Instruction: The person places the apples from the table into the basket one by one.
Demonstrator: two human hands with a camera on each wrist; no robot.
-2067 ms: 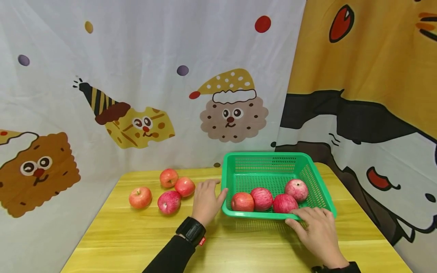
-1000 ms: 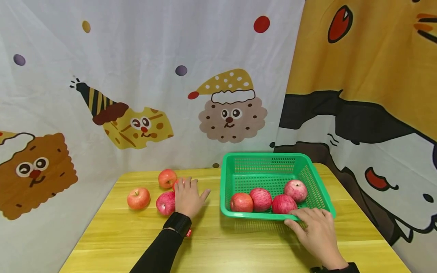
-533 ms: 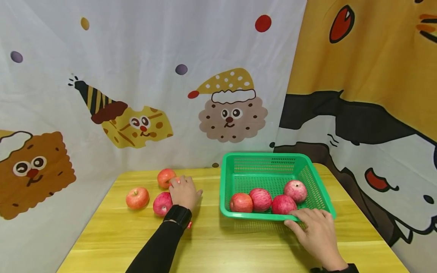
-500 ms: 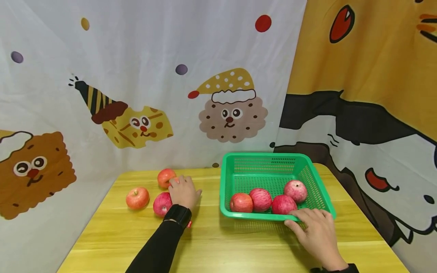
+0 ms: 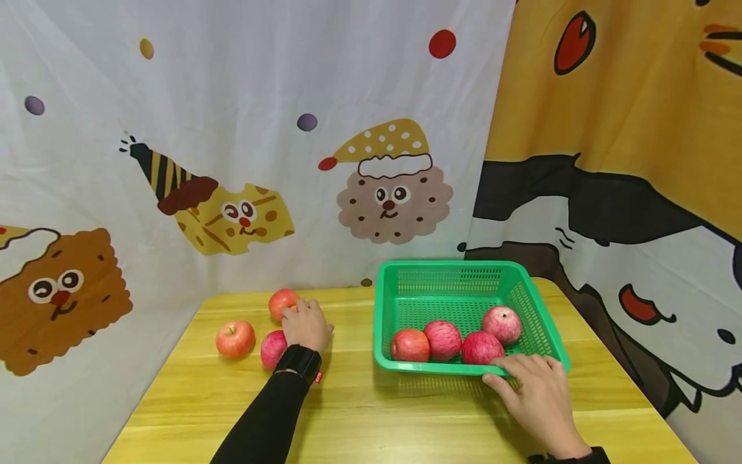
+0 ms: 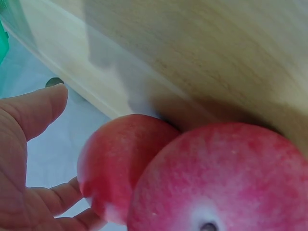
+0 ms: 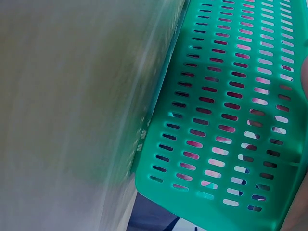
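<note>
My left hand point(image 5: 307, 327) reaches over the apples at the table's left. In the left wrist view its fingertips touch the far side of a red apple point(image 6: 118, 163), while the thumb point(image 6: 45, 108) stands apart from it. A pinker apple point(image 6: 221, 178) overlaps that one from the front; in the head view, this pink apple point(image 5: 272, 350) lies left of the wrist. The touched apple is mostly hidden under the hand there. My right hand point(image 5: 539, 396) grips the near rim of a green plastic basket point(image 5: 429, 368), fingers over the edge and thumb outside.
Several apples sit along the basket's near side, among them a striped apple point(image 5: 444, 339). Two other loose apples are a back apple point(image 5: 283, 303) and a left apple point(image 5: 234, 339). A printed curtain point(image 5: 249, 77) hangs behind the wooden table point(image 5: 377, 419).
My left hand has moved left from beside the basket to the loose apples, and the pink apple has shifted slightly left. My right hand stays on the basket rim.
</note>
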